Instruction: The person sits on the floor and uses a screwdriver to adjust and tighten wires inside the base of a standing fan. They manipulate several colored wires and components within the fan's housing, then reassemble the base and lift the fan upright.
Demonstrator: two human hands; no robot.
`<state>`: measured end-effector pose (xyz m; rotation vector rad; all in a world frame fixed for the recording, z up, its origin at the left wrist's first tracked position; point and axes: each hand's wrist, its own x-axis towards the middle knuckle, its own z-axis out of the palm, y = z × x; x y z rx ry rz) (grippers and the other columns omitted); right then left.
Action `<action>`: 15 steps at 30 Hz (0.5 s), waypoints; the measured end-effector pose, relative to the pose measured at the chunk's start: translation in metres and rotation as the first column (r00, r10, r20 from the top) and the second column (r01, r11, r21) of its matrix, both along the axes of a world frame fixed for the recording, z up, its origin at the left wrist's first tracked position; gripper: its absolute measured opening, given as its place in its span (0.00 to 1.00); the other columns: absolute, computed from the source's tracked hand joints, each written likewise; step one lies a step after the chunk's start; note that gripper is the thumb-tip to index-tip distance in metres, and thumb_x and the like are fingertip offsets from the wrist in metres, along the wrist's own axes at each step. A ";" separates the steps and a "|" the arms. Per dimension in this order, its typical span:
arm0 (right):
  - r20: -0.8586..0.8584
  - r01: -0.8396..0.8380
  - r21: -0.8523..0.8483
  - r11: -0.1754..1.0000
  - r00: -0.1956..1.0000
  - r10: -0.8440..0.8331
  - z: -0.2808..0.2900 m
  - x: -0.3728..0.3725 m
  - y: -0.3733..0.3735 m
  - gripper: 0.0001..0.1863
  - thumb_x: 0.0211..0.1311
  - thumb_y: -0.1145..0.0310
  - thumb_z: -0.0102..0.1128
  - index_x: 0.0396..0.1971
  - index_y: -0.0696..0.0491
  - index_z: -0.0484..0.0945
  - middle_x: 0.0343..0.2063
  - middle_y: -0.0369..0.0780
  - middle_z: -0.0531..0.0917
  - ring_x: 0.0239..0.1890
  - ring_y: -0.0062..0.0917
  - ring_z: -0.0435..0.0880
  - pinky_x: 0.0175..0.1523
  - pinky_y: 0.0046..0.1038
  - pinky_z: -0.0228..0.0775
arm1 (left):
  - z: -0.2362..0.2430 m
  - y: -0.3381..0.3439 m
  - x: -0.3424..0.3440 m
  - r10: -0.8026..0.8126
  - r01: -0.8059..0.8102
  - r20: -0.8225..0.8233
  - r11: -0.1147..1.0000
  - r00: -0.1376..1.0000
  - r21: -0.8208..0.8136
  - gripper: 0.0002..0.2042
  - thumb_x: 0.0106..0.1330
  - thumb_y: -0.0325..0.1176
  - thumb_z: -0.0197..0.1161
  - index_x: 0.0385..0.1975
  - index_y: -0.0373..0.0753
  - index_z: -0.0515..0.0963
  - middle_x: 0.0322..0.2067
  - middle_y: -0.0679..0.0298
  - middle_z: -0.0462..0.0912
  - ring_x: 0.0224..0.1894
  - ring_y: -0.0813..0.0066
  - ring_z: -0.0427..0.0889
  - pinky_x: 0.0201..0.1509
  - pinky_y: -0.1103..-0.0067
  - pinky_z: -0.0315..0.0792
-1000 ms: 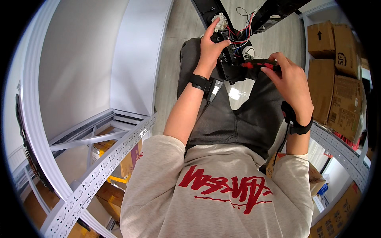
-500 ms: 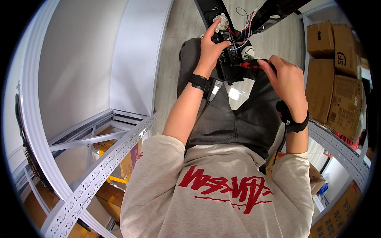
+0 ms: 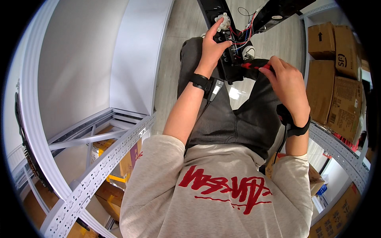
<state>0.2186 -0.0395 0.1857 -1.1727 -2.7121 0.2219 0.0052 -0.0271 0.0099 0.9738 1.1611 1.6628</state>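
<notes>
A black elongated panel [image 3: 232, 71] with a row of small components and red, blue, white and black wires [image 3: 246, 36] stands between my knees. A translucent plastic part [image 3: 223, 21] sits near its upper end. My left hand [image 3: 213, 51] grips the panel, index finger on the translucent part and thumb beside the components. My right hand [image 3: 286, 85] holds a red-and-black screwdriver [image 3: 254, 65], its shaft pointing left at a point low on the panel; whether the tip touches cannot be made out. A second black piece [image 3: 270, 16] stands at the upper right, joined by wires.
White shelving [image 3: 131, 47] with a perforated metal beam [image 3: 79, 186] is on my left. Stacked cardboard boxes [image 3: 319, 87] line the right side above another perforated beam [image 3: 337, 142]. My trousered legs [image 3: 254, 119] and a shoe [image 3: 248, 51] rest around the panel on grey flooring [image 3: 176, 23].
My right hand has shifted and turned on the screwdriver, moving slightly left and then back right. The panel and my left hand have edged slightly to the right.
</notes>
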 end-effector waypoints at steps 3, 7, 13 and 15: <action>0.056 0.044 -0.001 0.999 0.997 -0.043 0.003 -0.006 -0.004 0.16 0.63 0.60 0.65 0.28 0.56 0.72 0.25 0.46 0.81 0.27 0.44 0.82 0.32 0.38 0.73 | 0.000 0.000 0.000 -0.008 0.009 0.028 1.000 1.000 -0.015 0.40 0.50 0.12 0.65 0.68 0.42 0.67 0.58 0.62 0.76 0.55 0.75 0.78 0.58 0.77 0.74; 0.081 0.120 -0.057 0.991 0.990 -0.116 0.002 -0.005 0.003 0.16 0.64 0.59 0.65 0.28 0.57 0.74 0.25 0.47 0.82 0.27 0.45 0.81 0.31 0.38 0.72 | 0.001 -0.001 0.000 -0.016 0.016 0.036 1.000 0.999 -0.019 0.40 0.51 0.11 0.64 0.69 0.42 0.67 0.59 0.62 0.75 0.55 0.75 0.78 0.58 0.77 0.74; -0.055 0.117 -0.137 0.984 0.991 -0.126 0.007 0.001 0.005 0.15 0.65 0.60 0.64 0.32 0.58 0.75 0.26 0.48 0.82 0.27 0.47 0.81 0.32 0.40 0.70 | 0.005 -0.002 0.001 -0.008 0.009 0.100 1.000 0.995 -0.013 0.41 0.53 0.11 0.65 0.70 0.44 0.65 0.61 0.62 0.74 0.55 0.76 0.78 0.57 0.78 0.75; -0.077 0.148 -0.145 0.978 0.984 -0.160 0.011 0.001 0.002 0.14 0.65 0.61 0.64 0.33 0.58 0.75 0.26 0.48 0.82 0.27 0.46 0.80 0.31 0.39 0.70 | 0.007 -0.002 0.001 -0.011 0.015 0.141 1.000 0.990 -0.021 0.42 0.53 0.11 0.65 0.71 0.44 0.64 0.61 0.62 0.74 0.55 0.76 0.78 0.57 0.78 0.75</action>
